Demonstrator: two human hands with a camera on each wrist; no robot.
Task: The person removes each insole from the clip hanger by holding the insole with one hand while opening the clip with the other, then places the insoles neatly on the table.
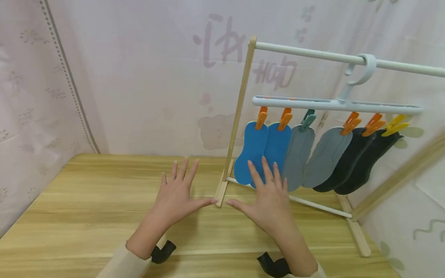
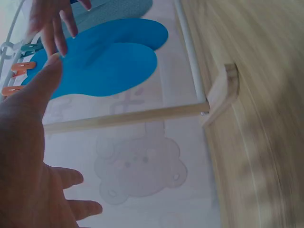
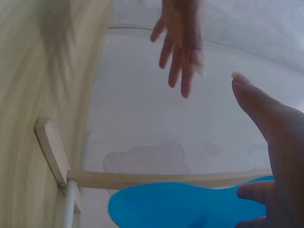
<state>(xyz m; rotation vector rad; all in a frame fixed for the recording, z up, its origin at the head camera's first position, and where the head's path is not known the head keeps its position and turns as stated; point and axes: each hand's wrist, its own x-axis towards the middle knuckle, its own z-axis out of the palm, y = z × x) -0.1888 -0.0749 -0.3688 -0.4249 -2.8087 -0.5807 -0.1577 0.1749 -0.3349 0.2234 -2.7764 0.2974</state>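
Spreads left hand at seven o'clock in the head view, holding nothing. Shows blue insoles clipped under a hanger at two o'clock from there. Spreads empty right hand, apart from left, at five o'clock; cannot tell if touching blue insoles.
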